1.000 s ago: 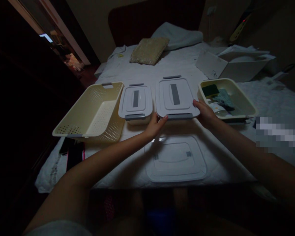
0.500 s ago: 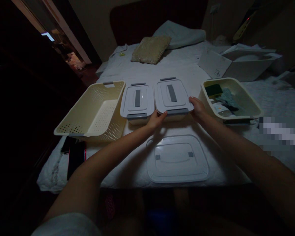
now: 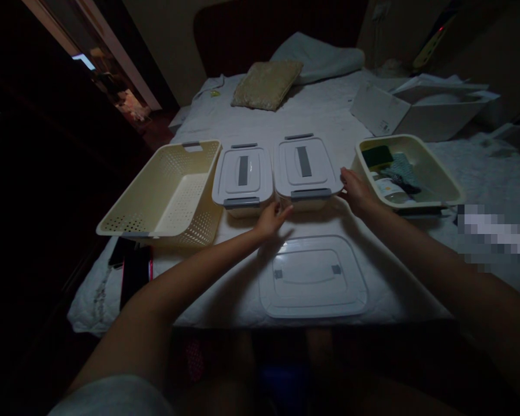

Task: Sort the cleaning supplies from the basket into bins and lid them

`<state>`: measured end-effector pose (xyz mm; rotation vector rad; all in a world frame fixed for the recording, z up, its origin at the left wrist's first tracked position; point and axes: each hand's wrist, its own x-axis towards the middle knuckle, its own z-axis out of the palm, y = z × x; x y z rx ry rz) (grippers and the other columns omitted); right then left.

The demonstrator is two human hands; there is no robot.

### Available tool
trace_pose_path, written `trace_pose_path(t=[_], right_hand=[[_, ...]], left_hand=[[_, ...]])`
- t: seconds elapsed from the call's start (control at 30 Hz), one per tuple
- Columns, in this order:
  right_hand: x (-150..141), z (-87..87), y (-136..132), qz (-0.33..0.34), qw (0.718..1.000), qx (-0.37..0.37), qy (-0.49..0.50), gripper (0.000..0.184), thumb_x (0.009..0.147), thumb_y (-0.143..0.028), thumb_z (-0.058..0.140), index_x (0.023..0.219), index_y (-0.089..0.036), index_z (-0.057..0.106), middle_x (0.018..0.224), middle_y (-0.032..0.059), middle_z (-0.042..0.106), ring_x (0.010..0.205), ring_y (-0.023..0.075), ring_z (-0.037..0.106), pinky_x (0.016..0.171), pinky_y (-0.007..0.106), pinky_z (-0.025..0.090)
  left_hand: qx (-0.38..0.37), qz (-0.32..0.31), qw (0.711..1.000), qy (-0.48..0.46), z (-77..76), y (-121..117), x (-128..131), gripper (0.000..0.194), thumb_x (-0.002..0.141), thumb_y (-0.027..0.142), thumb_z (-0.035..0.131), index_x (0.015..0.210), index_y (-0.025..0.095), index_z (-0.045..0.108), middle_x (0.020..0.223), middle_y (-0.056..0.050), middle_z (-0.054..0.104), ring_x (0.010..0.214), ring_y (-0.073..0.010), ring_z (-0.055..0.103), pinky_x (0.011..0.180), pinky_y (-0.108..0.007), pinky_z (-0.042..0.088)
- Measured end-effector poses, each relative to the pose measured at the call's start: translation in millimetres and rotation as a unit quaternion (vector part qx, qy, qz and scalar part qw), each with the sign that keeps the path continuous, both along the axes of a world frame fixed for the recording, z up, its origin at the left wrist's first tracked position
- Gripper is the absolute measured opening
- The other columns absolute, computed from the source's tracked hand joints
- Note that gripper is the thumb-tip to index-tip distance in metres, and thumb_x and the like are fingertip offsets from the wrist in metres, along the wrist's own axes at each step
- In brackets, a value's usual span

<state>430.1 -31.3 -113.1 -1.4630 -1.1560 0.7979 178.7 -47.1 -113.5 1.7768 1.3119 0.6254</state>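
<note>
Two lidded storage boxes stand side by side: a left storage box (image 3: 255, 173) and a right storage box (image 3: 286, 167), each with a white lid, a grey handle strip and grey clips. My left hand (image 3: 270, 221) is just below the gap between their near corners, thumb apart from the fingers and nothing gripped. At the right box's near right corner is my right hand (image 3: 356, 192), fingers stretched out and loose; whether they still touch the lid's edge is hard to tell. A loose clear lid (image 3: 312, 303) lies flat on the bed in front of the boxes.
Left stands a cream perforated basket (image 3: 204, 216), a phone (image 3: 135, 277) near it. Right is a cream bin (image 3: 448, 184) holding a sponge (image 3: 377, 156), a cloth and a bottle (image 3: 387, 188). Farther back are a white carton (image 3: 437, 121) and a cushion (image 3: 266, 85).
My left hand has come off the right box's front clip, moving slightly down and toward me. My right hand has loosened and shifted a little right. The boxes stay in place.
</note>
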Motion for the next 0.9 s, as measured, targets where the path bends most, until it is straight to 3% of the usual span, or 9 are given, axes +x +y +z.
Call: trace_pose_path(t=[0.07, 0.17, 0.33, 0.43, 0.6, 0.77, 0.9], right_hand=[[3.3, 3.1, -15.7, -0.021, 0.999, -0.023, 0.033, 0.036, 0.083, -0.053, 0.051, 0.104, -0.025, 0.057, 0.111, 0.0075, 0.063, 0.1, 0.0234, 0.061, 0.078, 0.039, 0.056], [6.4, 4.3, -49.0, -0.049, 0.998, -0.033, -0.024, 0.038, 0.076, -0.044, 0.062, 0.107, -0.023, 0.059, 0.116, 0.0093, 0.062, 0.103, 0.0257, 0.061, 0.08, 0.043, 0.057], [5.0, -11.3, -101.1, 0.105, 0.98, -0.046, -0.162, 0.035, 0.079, -0.044, 0.058, 0.101, -0.018, 0.064, 0.106, 0.0126, 0.067, 0.095, 0.027, 0.065, 0.086, 0.048, 0.054], [0.7, -24.5, -116.7, 0.174, 0.956, -0.054, -0.229, 0.038, 0.081, -0.046, 0.057, 0.105, -0.017, 0.065, 0.11, 0.0143, 0.067, 0.098, 0.0279, 0.065, 0.09, 0.05, 0.053], [-2.6, -33.6, -121.7, 0.234, 0.921, -0.049, -0.309, 0.041, 0.08, -0.046, 0.061, 0.11, -0.018, 0.066, 0.113, 0.0144, 0.066, 0.106, 0.0304, 0.063, 0.096, 0.052, 0.048], [-1.0, -30.1, -119.4, 0.184, 0.945, -0.066, -0.261, 0.04, 0.075, -0.041, 0.065, 0.108, -0.018, 0.066, 0.114, 0.0132, 0.067, 0.107, 0.0307, 0.063, 0.098, 0.052, 0.046], [2.5, -22.4, -118.1, 0.155, 0.97, -0.129, -0.138, 0.039, 0.068, -0.043, 0.071, 0.098, -0.019, 0.069, 0.096, 0.0096, 0.071, 0.09, 0.0286, 0.067, 0.086, 0.046, 0.053]], left_hand=[[0.044, -0.046, 0.995, 0.075, -6.2, -7.2, -12.0, 0.032, 0.086, 0.041, 0.06, 0.099, 0.013, 0.062, 0.107, -0.012, 0.063, 0.1, -0.0227, 0.06, 0.091, -0.036, 0.047], [0.097, -0.145, 0.971, 0.163, -7.7, -21.5, -32.1, 0.033, 0.086, 0.042, 0.059, 0.105, 0.014, 0.062, 0.111, -0.012, 0.061, 0.106, -0.0233, 0.058, 0.096, -0.036, 0.045], [0.08, -0.202, 0.924, 0.315, -6.8, -33.8, -54.3, 0.039, 0.083, 0.049, 0.06, 0.101, 0.015, 0.064, 0.106, -0.013, 0.063, 0.099, -0.0262, 0.059, 0.087, -0.036, 0.046], [0.087, -0.229, 0.912, 0.328, -11.0, -32.6, -57.8, 0.037, 0.082, 0.047, 0.06, 0.097, 0.014, 0.066, 0.1, -0.013, 0.064, 0.094, -0.0256, 0.059, 0.082, -0.034, 0.046], [0.034, -0.198, 0.937, 0.286, -13.9, -29.5, -56.7, 0.035, 0.072, 0.053, 0.065, 0.073, 0.017, 0.064, 0.077, -0.005, 0.061, 0.075, -0.0192, 0.056, 0.068, -0.029, 0.043], [-0.036, -0.147, 0.965, 0.215, -6.9, -37.1, -57.6, 0.034, 0.07, 0.05, 0.065, 0.073, 0.018, 0.055, 0.072, 0.0, 0.057, 0.069, -0.0162, 0.052, 0.061, -0.026, 0.039], [-0.036, -0.113, 0.979, 0.169, 0.7, -40.0, -56.8, 0.029, 0.073, 0.045, 0.063, 0.08, 0.019, 0.052, 0.075, 0.0, 0.058, 0.072, -0.0166, 0.053, 0.063, -0.027, 0.04]])
